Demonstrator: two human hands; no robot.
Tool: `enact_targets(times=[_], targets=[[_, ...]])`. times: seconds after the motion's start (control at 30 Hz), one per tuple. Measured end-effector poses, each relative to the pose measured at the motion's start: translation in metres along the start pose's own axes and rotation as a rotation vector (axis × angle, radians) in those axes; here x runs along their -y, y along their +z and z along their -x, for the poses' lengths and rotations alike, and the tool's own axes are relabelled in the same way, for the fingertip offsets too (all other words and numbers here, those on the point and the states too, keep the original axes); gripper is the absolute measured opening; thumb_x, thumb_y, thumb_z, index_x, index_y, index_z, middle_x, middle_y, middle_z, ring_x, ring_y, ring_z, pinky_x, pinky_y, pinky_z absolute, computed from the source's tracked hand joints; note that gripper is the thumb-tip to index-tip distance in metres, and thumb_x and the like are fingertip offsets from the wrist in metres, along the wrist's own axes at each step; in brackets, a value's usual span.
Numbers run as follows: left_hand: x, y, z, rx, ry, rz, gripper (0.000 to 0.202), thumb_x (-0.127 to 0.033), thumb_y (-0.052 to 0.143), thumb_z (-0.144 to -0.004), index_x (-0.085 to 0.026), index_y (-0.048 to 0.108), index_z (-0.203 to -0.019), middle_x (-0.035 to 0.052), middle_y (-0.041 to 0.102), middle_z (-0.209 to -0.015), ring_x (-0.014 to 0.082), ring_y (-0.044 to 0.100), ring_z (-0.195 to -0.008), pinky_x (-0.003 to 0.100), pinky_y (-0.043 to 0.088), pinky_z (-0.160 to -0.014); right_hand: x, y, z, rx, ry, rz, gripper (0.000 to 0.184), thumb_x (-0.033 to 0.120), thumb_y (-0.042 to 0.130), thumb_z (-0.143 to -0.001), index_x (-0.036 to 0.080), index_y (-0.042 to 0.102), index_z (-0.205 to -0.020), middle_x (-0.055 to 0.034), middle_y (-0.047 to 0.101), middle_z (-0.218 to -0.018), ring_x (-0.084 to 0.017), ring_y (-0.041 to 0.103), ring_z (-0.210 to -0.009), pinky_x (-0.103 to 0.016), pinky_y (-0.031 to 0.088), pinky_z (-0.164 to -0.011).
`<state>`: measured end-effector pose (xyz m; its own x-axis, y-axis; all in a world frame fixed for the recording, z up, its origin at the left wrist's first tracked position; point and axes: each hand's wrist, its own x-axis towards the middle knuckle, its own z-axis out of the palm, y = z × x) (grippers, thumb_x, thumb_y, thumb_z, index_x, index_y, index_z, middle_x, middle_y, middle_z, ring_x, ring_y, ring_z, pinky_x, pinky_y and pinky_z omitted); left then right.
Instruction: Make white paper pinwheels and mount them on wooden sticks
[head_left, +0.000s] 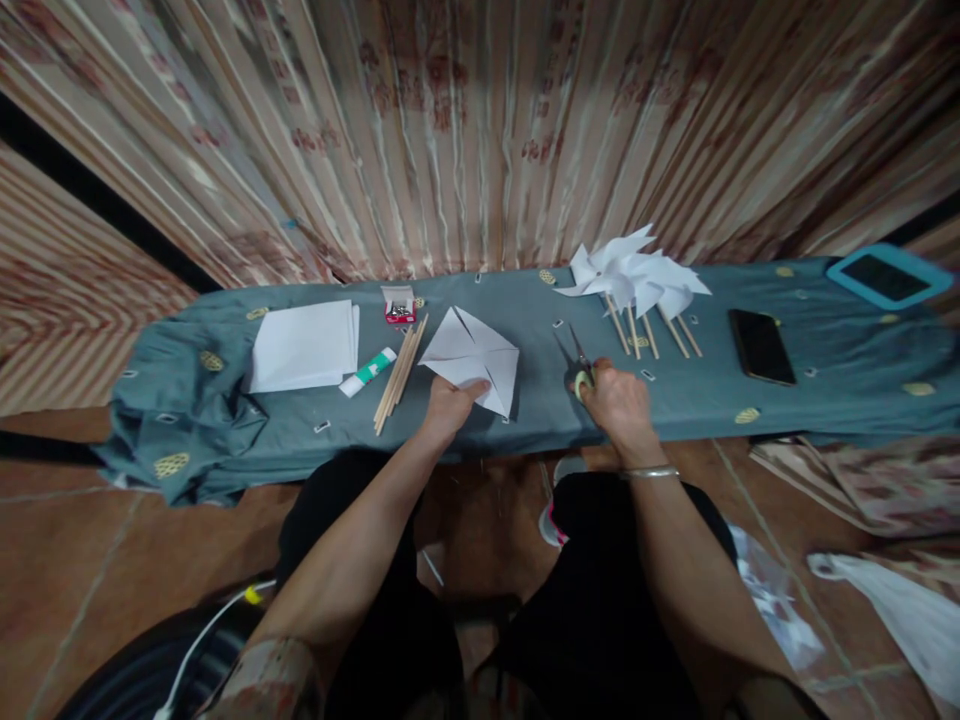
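A square white paper sheet (480, 352) with slits cut in from its corners is pinched at its near edge by my left hand (450, 405), thumb on top. My right hand (619, 400) is closed round the handles of a pair of scissors (580, 365), their blades pointing away over the cloth. Left of the sheet lie several wooden sticks (401, 380), a glue stick (367, 372) and a small red box (400, 306) of shiny metal bits. Several white paper pinwheels (637, 275) on sticks lie beyond my right hand.
A stack of white paper (304, 345) lies at the left of the narrow cloth-covered table (525, 430). At the right are a dark phone (760, 346) and a blue-framed tablet (890, 276). A pleated curtain (450, 140) hangs behind. Plastic bags (776, 600) lie on the floor.
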<state>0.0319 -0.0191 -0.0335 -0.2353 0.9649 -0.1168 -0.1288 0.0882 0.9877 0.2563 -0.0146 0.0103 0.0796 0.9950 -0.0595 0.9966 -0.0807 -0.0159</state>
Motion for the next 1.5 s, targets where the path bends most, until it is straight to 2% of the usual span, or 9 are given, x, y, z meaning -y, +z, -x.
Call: enact_targets(times=[0.1, 0.27, 0.4, 0.57, 0.8, 1.0, 1.23, 1.37, 1.5], targets=[[0.004, 0.003, 0.0, 0.042, -0.016, 0.005, 0.026, -0.026, 0.078, -0.051, -0.016, 0.068, -0.072, 0.007, 0.072, -0.081, 0.0245, 0.067, -0.08, 0.042, 0.051, -0.085, 0.001, 0.002, -0.009, -0.03, 0.014, 0.026, 0.037, 0.031, 0.044, -0.091, 0.005, 0.058, -0.113, -0.0276, 0.07, -0.092, -0.036, 0.069, -0.091, -0.042, 0.05, -0.077], [0.008, 0.004, 0.001, 0.09, -0.031, -0.029, 0.034, -0.023, 0.079, -0.051, -0.014, 0.069, -0.082, 0.0086, 0.073, -0.091, 0.0235, 0.067, -0.085, 0.041, 0.051, -0.087, 0.002, 0.008, -0.023, -0.073, 0.007, 0.024, 0.041, 0.034, 0.047, -0.091, 0.003, 0.058, -0.115, -0.029, 0.069, -0.094, -0.036, 0.068, -0.09, -0.043, 0.051, -0.077], [0.006, 0.0, 0.003, 0.111, -0.02, -0.072, 0.037, -0.026, 0.08, -0.051, -0.014, 0.069, -0.084, 0.0078, 0.074, -0.091, 0.0222, 0.067, -0.084, 0.039, 0.052, -0.085, 0.0, 0.006, -0.03, -0.038, -0.021, 0.025, 0.042, 0.034, 0.052, -0.089, 0.002, 0.058, -0.115, -0.0291, 0.069, -0.096, -0.037, 0.068, -0.093, -0.044, 0.05, -0.08], [-0.006, -0.011, 0.006, 0.199, -0.068, -0.182, 0.03, -0.039, 0.078, -0.06, -0.013, 0.069, -0.072, 0.0072, 0.071, -0.07, 0.0208, 0.064, -0.064, 0.033, 0.051, -0.062, 0.0, 0.003, -0.034, -0.011, 0.012, 0.035, 0.038, 0.034, 0.051, -0.089, 0.003, 0.061, -0.109, -0.0279, 0.069, -0.097, -0.037, 0.067, -0.094, -0.043, 0.05, -0.08], [-0.016, -0.037, 0.021, 0.347, -0.128, -0.372, 0.034, -0.05, 0.07, -0.067, -0.018, 0.067, -0.057, 0.0035, 0.064, -0.051, 0.0142, 0.056, -0.042, 0.024, 0.037, -0.043, 0.004, 0.003, -0.037, -0.026, 0.004, 0.058, 0.037, 0.033, 0.052, -0.088, 0.003, 0.063, -0.108, -0.0275, 0.069, -0.098, -0.036, 0.067, -0.096, -0.041, 0.049, -0.081], [-0.01, -0.049, 0.041, 0.53, -0.05, -0.45, 0.028, -0.041, 0.065, -0.074, -0.018, 0.067, -0.058, 0.0011, 0.062, -0.05, 0.0126, 0.055, -0.045, 0.022, 0.041, -0.046, 0.0, 0.005, -0.044, 0.008, -0.03, 0.108, 0.036, 0.031, 0.051, -0.088, 0.004, 0.065, -0.107, -0.0259, 0.069, -0.099, -0.034, 0.066, -0.096, -0.04, 0.049, -0.081], [-0.007, -0.045, 0.042, 0.484, -0.018, -0.367, 0.017, -0.031, 0.065, -0.074, -0.017, 0.073, -0.077, 0.0021, 0.068, -0.063, 0.0131, 0.059, -0.049, 0.024, 0.046, -0.052, 0.007, 0.008, -0.048, -0.039, -0.045, 0.16, 0.036, 0.027, 0.048, -0.088, 0.001, 0.063, -0.108, -0.0274, 0.068, -0.101, -0.035, 0.066, -0.097, -0.04, 0.049, -0.08], [-0.006, -0.039, 0.039, 0.416, 0.124, -0.458, 0.019, -0.029, 0.059, -0.081, -0.018, 0.074, -0.086, 0.004, 0.07, -0.072, 0.0155, 0.062, -0.057, 0.028, 0.051, -0.061, 0.025, 0.006, -0.045, -0.031, -0.088, 0.139, 0.035, 0.028, 0.047, -0.089, 0.002, 0.062, -0.109, -0.0273, 0.068, -0.099, -0.035, 0.066, -0.096, -0.041, 0.049, -0.081], [-0.004, -0.021, 0.033, 0.426, 0.502, -0.651, 0.025, -0.019, 0.052, -0.085, -0.018, 0.071, -0.102, 0.0108, 0.071, -0.102, 0.0237, 0.064, -0.097, 0.039, 0.051, -0.09, 0.039, 0.005, -0.041, 0.001, -0.118, 0.154, 0.033, 0.025, 0.043, -0.091, 0.004, 0.062, -0.108, -0.0265, 0.068, -0.1, -0.035, 0.066, -0.095, -0.042, 0.049, -0.081]])
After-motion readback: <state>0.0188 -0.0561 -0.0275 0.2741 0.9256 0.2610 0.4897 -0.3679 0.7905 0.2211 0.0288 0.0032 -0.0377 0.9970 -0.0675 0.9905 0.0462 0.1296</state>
